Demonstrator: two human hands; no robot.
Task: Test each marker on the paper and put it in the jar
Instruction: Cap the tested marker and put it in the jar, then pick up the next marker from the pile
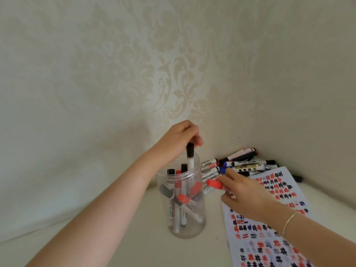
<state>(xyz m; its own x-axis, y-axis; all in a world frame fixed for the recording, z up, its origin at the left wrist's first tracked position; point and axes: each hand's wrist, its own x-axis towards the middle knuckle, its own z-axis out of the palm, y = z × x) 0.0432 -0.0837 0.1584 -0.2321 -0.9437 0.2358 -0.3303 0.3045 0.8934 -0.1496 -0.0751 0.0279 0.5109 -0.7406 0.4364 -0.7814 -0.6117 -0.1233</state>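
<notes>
A clear plastic jar [194,228] stands on the white surface with several capped markers inside. Above its mouth my left hand [178,138] pinches the black cap of a white marker [190,158] that hangs upright, its lower end inside the jar's rim. To the right of the jar my right hand [244,193] grips a red-capped marker [213,184], held level just above the paper [277,245]. The paper is covered with red, black and blue test marks.
A pile of loose markers [240,163] lies in the corner behind the paper, against the patterned wall. One dark marker [297,178] lies past the paper's far right edge. Walls close in at the left and back.
</notes>
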